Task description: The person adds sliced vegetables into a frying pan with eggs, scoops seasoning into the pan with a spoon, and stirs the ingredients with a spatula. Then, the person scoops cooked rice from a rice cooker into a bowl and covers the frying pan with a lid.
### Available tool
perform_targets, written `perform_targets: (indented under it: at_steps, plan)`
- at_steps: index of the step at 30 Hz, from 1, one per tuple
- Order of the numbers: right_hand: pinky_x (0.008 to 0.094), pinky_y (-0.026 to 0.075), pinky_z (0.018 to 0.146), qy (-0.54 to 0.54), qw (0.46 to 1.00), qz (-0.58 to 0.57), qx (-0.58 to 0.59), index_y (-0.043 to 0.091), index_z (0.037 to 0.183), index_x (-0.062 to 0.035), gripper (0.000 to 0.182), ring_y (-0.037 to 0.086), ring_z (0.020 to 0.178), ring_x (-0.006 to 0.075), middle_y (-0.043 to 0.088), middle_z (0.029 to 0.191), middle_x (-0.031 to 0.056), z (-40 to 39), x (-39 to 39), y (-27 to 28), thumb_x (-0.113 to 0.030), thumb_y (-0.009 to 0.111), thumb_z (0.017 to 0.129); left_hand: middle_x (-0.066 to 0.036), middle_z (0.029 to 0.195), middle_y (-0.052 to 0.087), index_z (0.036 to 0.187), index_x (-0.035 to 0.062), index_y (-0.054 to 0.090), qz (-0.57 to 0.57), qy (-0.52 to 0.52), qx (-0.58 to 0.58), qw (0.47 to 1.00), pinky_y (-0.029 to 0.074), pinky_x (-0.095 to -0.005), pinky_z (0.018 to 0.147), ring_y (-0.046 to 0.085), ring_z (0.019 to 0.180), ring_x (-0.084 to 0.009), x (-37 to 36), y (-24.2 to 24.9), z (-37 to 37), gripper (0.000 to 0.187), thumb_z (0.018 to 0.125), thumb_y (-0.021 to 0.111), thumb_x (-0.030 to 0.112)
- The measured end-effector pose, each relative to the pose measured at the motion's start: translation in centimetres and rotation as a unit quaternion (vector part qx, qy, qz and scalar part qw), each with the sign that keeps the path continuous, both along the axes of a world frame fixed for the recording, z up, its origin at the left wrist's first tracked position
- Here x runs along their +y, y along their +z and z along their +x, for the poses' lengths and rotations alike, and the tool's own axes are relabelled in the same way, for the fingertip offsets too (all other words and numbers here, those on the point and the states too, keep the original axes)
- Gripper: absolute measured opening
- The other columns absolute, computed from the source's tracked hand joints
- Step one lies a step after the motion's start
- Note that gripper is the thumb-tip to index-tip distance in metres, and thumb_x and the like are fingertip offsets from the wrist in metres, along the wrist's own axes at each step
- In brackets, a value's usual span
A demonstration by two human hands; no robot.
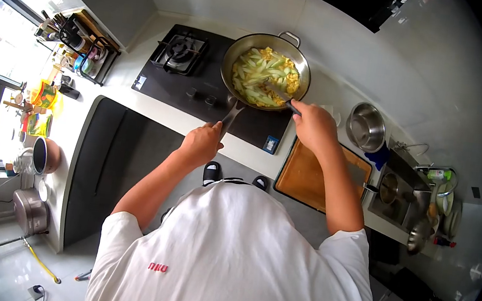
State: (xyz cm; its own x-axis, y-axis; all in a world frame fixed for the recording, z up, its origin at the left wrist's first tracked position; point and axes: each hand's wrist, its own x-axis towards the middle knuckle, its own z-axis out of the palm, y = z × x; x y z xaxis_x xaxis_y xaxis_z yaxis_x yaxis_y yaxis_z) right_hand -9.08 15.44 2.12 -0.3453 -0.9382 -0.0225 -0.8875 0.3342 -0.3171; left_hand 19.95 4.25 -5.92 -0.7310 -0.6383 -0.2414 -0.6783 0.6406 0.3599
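A wide steel pan (232, 54) sits over the right part of the black stovetop. In it lie pale green vegetable slices mixed with yellow egg pieces (262, 72). My left hand (203, 143) is closed around the pan's long handle (232, 117), on the near side. Above the pan's right near rim, my right hand (315, 125) grips the dark handle of a spatula (284, 95), whose blade end is down among the food.
An empty burner (179, 50) is left of the pan. On the right are a wooden cutting board (304, 173) with a knife, a steel bowl (366, 127) and a sink (408, 186). Condiment racks (93, 57) and pots (30, 212) stand at the left.
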Motion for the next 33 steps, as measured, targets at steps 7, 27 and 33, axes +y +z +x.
perform_targets:
  at_steps: [7, 27, 33]
  plan:
    - [0.0501, 0.055, 0.088, 0.004, 1.0, 0.019, 0.001, 0.073, 0.134, -0.0163, 0.036, 0.069, 0.098, 0.0392, 0.071, 0.104, 0.0174, 0.1, 1.0, 0.0, -0.017, 0.068, 0.098, -0.022, 0.129, 0.066, 0.149, 0.0016, 0.05, 0.037, 0.015, -0.021, 0.999, 0.055, -0.0494, 0.096, 0.068, 0.113, -0.043, 0.0, 0.6, -0.1, 0.064, 0.093, 0.076, 0.019]
    - [0.0242, 0.045, 0.059, -0.164, 0.81, -0.243, -0.507, 0.062, 0.145, -0.0033, 0.043, 0.055, 0.069, 0.007, 0.071, 0.1, 0.0027, -5.6, 11.1, -9.6, -0.012, 0.068, 0.103, -0.021, 0.129, 0.067, 0.153, 0.0032, 0.049, 0.014, 0.031, -0.068, 0.997, 0.055, -0.0485, 0.098, 0.068, 0.115, -0.0405, 0.6, 1.8, -0.6, 0.066, 0.095, 0.075, 0.023]
    - [0.0331, 0.055, 0.081, -0.34, 0.841, -0.33, -0.26, 0.06, 0.144, -0.0032, 0.048, 0.068, 0.09, 0.0178, 0.073, 0.108, 0.0085, -9.8, 17.8, -15.0, -0.028, 0.071, 0.103, -0.02, 0.127, 0.068, 0.152, 0.0063, 0.052, 0.015, 0.04, -0.046, 0.998, 0.054, -0.0481, 0.099, 0.068, 0.117, -0.0401, 0.7, 1.2, -0.6, 0.066, 0.093, 0.075, 0.025]
